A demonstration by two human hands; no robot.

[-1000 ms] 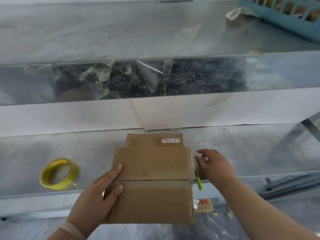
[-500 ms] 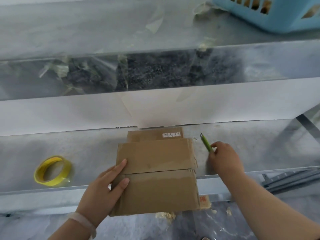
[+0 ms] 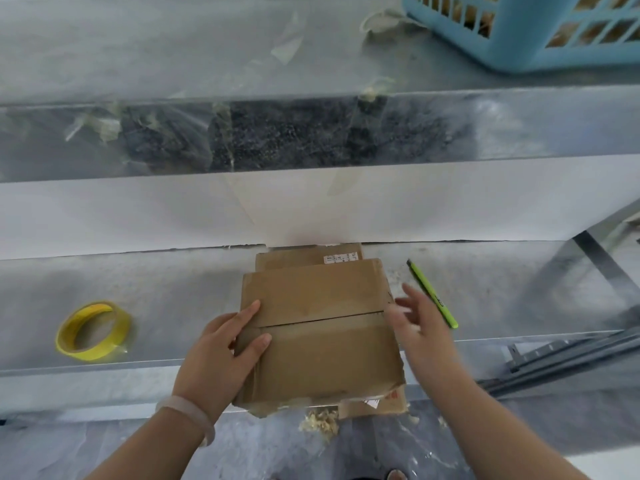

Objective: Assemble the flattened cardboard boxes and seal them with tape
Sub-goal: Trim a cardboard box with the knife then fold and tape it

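The flattened cardboard boxes (image 3: 322,334) lie stacked on the table (image 3: 173,289), with their near end jutting over its front edge. My left grip (image 3: 221,355) rests on the stack's left side, forefinger and thumb laid flat on the top sheet. I cannot tell whether the other fingers hook under the edge. My right grip (image 3: 420,327) hangs loose and spread beside the right edge, holding nothing.

I judge the card light and stiff across each panel, yet ready to hinge at the seam across the middle. The sheets will likely slide over one another. The near corner is torn and soft, so I would pinch the long side edges, clear of that seam. The tape roll (image 3: 93,330) lies well apart to the left.
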